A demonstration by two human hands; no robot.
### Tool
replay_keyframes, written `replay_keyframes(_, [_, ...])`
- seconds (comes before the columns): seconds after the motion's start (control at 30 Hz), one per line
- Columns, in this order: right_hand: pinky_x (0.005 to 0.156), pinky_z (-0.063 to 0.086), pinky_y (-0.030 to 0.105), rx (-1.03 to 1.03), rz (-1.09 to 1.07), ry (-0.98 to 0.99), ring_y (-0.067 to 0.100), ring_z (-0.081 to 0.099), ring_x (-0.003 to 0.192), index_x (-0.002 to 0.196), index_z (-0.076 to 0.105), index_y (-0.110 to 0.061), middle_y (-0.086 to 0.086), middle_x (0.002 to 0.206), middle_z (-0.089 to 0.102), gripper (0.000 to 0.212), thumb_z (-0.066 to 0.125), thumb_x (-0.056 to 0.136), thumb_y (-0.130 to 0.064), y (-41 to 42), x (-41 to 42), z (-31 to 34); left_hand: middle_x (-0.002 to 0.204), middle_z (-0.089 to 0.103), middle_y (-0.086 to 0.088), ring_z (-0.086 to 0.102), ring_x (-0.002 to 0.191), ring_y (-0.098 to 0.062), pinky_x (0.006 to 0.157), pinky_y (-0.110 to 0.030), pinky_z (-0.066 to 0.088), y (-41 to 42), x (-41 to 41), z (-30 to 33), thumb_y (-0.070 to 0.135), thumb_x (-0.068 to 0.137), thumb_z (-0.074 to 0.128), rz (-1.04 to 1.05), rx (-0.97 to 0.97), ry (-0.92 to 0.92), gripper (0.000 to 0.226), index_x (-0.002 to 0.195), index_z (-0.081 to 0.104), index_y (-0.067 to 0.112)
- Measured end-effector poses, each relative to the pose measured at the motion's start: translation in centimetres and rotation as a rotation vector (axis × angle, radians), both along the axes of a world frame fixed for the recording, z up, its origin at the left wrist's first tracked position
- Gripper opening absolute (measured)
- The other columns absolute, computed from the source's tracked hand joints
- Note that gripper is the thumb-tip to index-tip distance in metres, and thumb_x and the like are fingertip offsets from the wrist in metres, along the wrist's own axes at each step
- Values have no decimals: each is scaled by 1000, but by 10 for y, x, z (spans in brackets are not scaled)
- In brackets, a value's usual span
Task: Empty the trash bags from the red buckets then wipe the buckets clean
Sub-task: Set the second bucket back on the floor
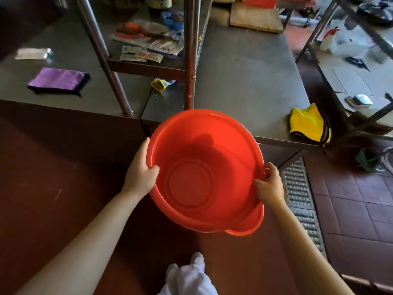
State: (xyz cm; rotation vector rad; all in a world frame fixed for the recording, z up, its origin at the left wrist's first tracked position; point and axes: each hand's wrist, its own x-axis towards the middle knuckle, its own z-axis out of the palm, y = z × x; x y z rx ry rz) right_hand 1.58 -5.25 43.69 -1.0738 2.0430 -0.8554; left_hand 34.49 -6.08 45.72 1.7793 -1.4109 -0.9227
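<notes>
A round red bucket [204,158] with nothing inside is held in the air in front of the steel table [251,81], its far rim over the table's front edge. My left hand [141,171] grips the left rim, thumb inside the wall. My right hand [269,185] grips the right rim, thumb inside and fingers curled round the outside. A lip-shaped handle sticks out at the bucket's near right. A yellow cloth [308,123] lies at the table's right front corner. No trash bag is in view.
A purple cloth [58,79] lies on the left table. A shelf rack's steel legs [190,52] stand on the table, its shelf holding scissors and packets. A floor drain grate [299,190] runs along the tiled floor at right. Another table stands far right.
</notes>
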Motion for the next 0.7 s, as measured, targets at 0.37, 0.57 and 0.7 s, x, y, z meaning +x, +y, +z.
replay_keyframes(0.37, [56,42,27,409,-14,-172,14,57,78,132,50,-17,3,104,61,60,60,76,3,-34,25,-157,154,38,-2,42,138,-24,109,-38,40,-39,30,-147,-4,91,54,21,312,-106,78,155,23,28])
replay_keyframes(0.57, [70,43,29,504,-8,-223,23,57,87,126,56,-6,6,96,62,60,64,68,10,-58,45,-261,142,49,6,51,128,-22,104,-45,45,-64,59,-249,28,94,61,1,462,-105,63,149,31,39])
replay_keyframes(0.7, [80,49,36,570,1,-217,25,60,91,123,58,-6,7,99,63,54,62,72,11,-72,56,-332,139,49,6,51,123,-22,102,-44,43,-77,67,-314,27,97,55,62,571,-93,58,150,31,35])
